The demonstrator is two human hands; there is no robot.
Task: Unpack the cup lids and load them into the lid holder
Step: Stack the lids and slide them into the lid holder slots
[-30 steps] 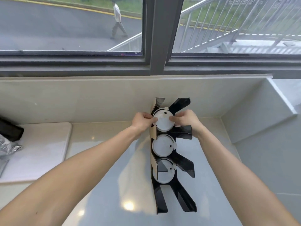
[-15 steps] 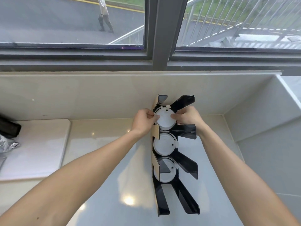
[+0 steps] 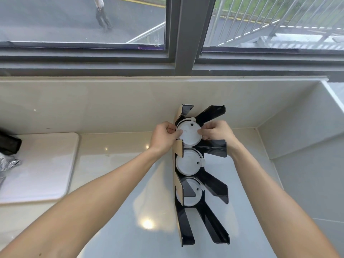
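A black lid holder (image 3: 214,190) with slanted dividers and a tan side panel stands on the pale counter, running away from me toward the wall. White cup lids fill three of its slots: a top stack (image 3: 189,134), a middle stack (image 3: 187,162) and a lower stack (image 3: 189,192). My left hand (image 3: 163,135) pinches the top stack's left edge. From the right, my right hand (image 3: 216,130) pinches its opposite edge. The nearest slot holds nothing that I can see.
A white mat (image 3: 42,164) lies on the counter at the left, with a black object (image 3: 9,144) and crinkled foil (image 3: 7,162) at its far left edge. A tiled wall and window sill rise behind the holder. A white ledge (image 3: 305,131) closes the right side.
Both hands stay on the top stack of lids; the camera has tilted slightly, shifting the scene a little lower in view. The lids sit much as before.
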